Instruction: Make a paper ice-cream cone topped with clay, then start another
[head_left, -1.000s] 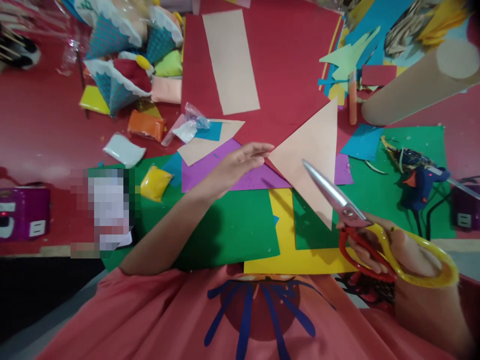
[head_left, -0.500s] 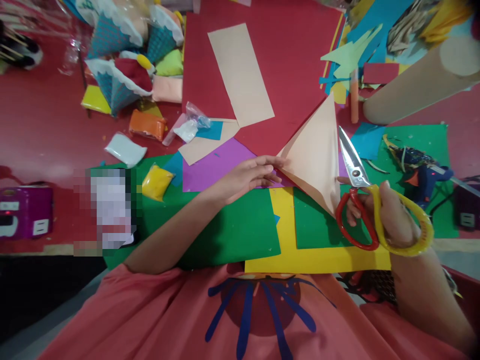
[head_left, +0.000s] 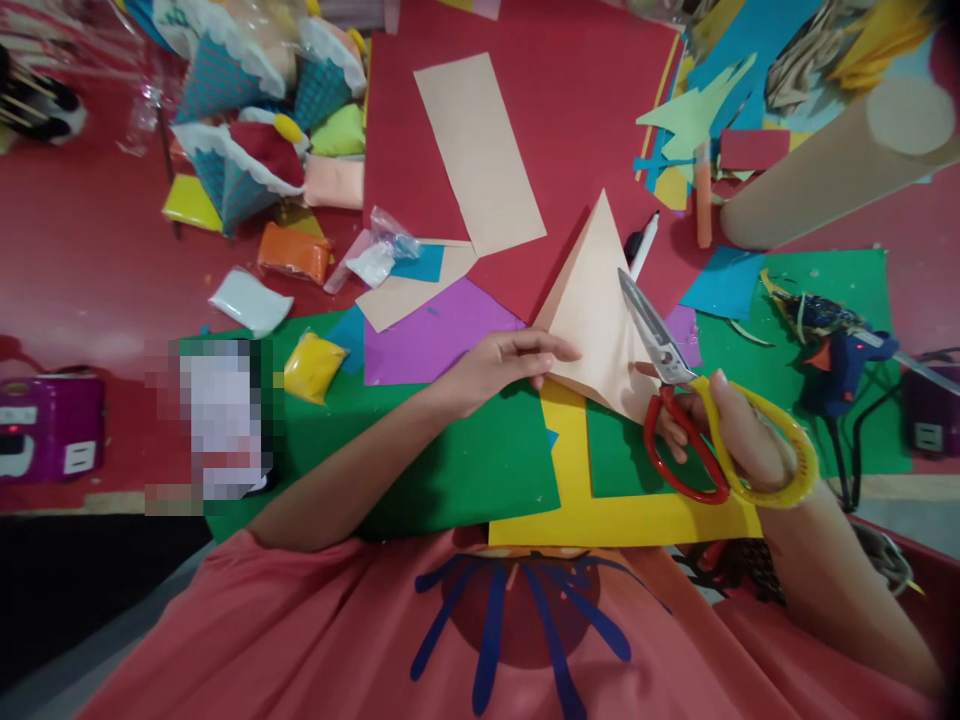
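Note:
My left hand (head_left: 517,365) pinches the left side of a folded peach paper (head_left: 592,310), thumb and fingers closed on its edge. The paper stands up in a pointed, cone-like shape, tip away from me. My right hand (head_left: 739,425) holds a pair of scissors (head_left: 694,390) with one red and one yellow handle loop. Its blades point up and left along the paper's right side, nearly together. Some right-hand fingers sit behind the red loop near the paper's lower right corner; whether they touch it is hard to tell.
Peach strip (head_left: 484,150) lies on red sheets (head_left: 585,90). Green sheet (head_left: 465,460) and yellow sheet (head_left: 570,520) lie nearest me. Clay packets (head_left: 315,365), a phone (head_left: 225,420) and blue cones (head_left: 232,170) are left. A marker (head_left: 645,245), glue gun (head_left: 840,360) and cardboard tube (head_left: 825,170) are right.
The peach paper has swung left and its tip now points more upright. My right hand and the scissors have moved left with it, and the marker behind has come into view.

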